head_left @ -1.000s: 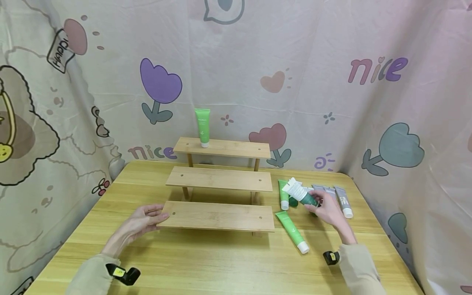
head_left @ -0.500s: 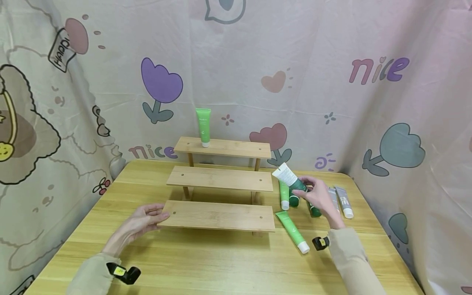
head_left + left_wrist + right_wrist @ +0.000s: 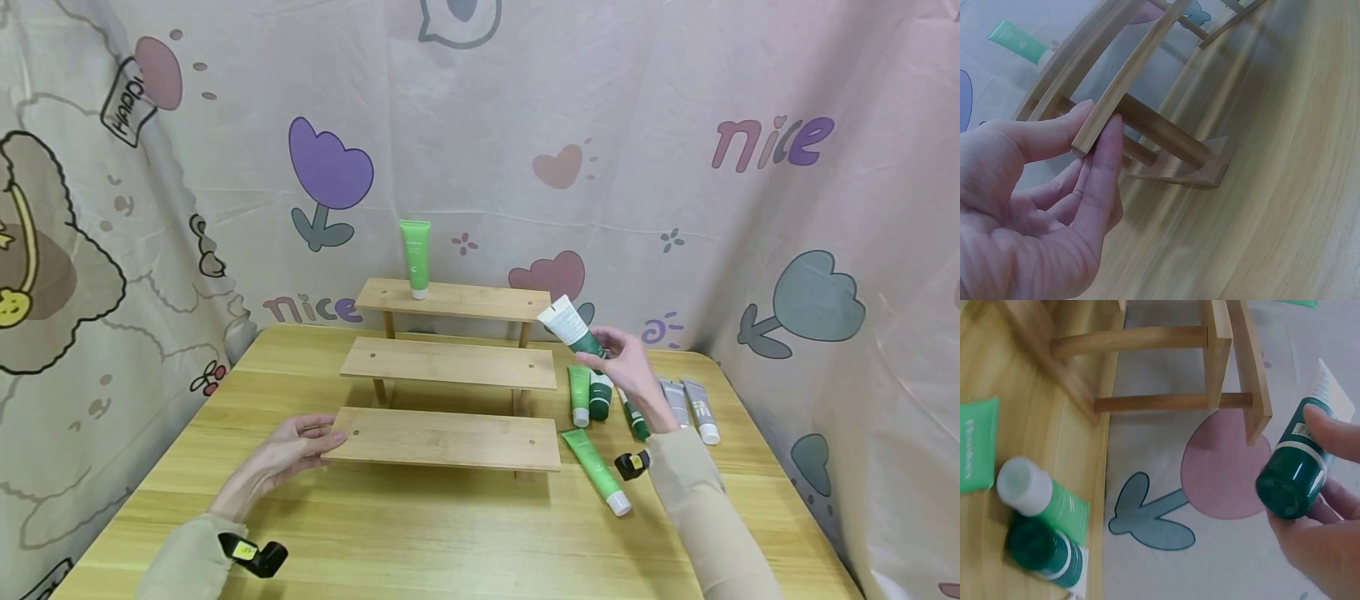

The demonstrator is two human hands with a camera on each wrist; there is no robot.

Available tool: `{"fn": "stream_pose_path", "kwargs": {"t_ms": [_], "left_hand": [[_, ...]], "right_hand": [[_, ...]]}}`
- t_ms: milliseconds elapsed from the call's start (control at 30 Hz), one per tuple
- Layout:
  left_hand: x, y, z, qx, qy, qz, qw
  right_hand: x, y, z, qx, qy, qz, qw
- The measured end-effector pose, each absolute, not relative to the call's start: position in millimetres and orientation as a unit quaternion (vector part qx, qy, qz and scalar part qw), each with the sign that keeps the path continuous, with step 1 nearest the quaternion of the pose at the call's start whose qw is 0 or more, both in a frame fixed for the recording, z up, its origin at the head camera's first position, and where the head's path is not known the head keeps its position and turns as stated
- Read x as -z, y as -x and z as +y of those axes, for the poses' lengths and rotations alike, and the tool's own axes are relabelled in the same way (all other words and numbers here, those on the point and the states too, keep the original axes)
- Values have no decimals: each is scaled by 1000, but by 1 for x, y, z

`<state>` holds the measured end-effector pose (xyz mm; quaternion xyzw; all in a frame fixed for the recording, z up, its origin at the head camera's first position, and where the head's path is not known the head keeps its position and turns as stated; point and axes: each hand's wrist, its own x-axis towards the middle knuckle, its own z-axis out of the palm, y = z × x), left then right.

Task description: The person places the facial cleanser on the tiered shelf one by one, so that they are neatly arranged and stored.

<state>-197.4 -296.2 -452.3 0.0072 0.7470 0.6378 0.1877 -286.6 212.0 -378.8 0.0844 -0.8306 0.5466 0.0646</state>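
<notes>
One up, one aloft, the rest lying down

From where I stand, the work looks barely begun. On the three-tier rack of pale wood (image 3: 450,362), a single bright green tube with a white cap (image 3: 417,260) stands upright, cap down, toward the left end of the top tier. The middle and bottom tiers carry no tubes.

The second piece is in hand. The person's right hand (image 3: 626,367) grasps a dark green tube with a white flat end (image 3: 570,325) between thumb and fingers. It hangs tilted in the air near the right end of the top tier, its white end higher, its dark cap lower; the right wrist view shows a gap between it and the wood.

The left hand (image 3: 288,454) pinches the left edge of the bottom tier, thumb above and fingertip below, perhaps to steady it.

Plenty remains on the yellowish wood-grain table (image 3: 375,542), right of the rack. One bright green tube (image 3: 596,472) lies slanted nearest the person. Farther back, another bright green one (image 3: 579,397) lies just beside a dark green, white-banded tube (image 3: 600,396). A further dark green tube (image 3: 635,418) is partly covered by the right wrist, and two slim grey tubes (image 3: 701,411) lie beyond. Whether the arm hides more, I cannot tell.
</notes>
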Motion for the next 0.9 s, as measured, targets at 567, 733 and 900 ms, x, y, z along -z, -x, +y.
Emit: {"fn": "stream_pose_path", "kwargs": {"t_ms": [567, 733, 900], "left_hand": [[455, 200, -299, -646, -20, 738, 194], [453, 198, -297, -641, -17, 742, 194], [453, 198, -296, -646, -14, 738, 194]], "right_hand": [[361, 314, 187, -653, -73, -752, 61], [354, 320, 178, -646, -68, -757, 67], [349, 324, 167, -642, -77, -759, 76]]}}
